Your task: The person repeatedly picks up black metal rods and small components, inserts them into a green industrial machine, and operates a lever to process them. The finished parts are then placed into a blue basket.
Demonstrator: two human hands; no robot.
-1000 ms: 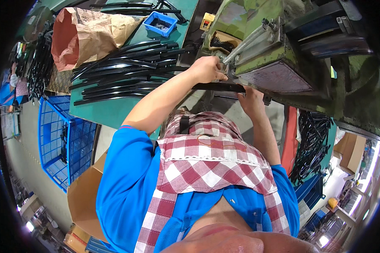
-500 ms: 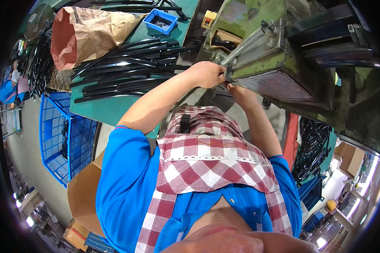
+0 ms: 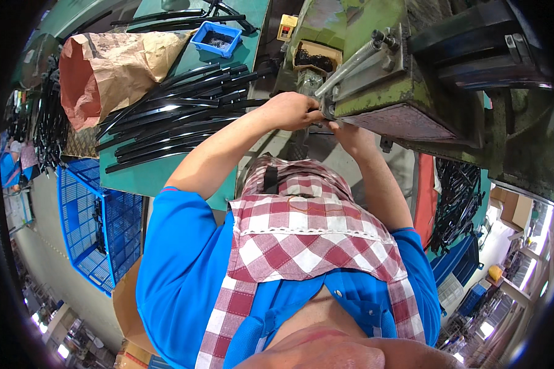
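My left hand [image 3: 292, 112] reaches in from the left, its fingers bent together at the lower tip of the green machine head [image 3: 406, 114]. Close by on the right, my right hand [image 3: 353, 139] has its thumb and fingers drawn together just under the same tip. Whatever is between the fingers of either hand is too small and too hidden to make out. A metal spring rod [image 3: 353, 69] slants down the machine right above both hands. Many glossy black strips [image 3: 184, 101] lie in a pile on the green table [image 3: 184, 180], beside my left forearm.
A brown paper sack [image 3: 126, 67] and a small blue tray [image 3: 217, 39] of dark parts lie on the table. Another box [image 3: 317, 57] of dark small parts stands by the machine. A blue crate [image 3: 123, 227] is at the left; more black pieces [image 3: 455, 203] lie at the right.
The surroundings have shifted slightly left in view as the head turned a little. Both hands stay at the machine tip, with the left fingers a bit differently bent.
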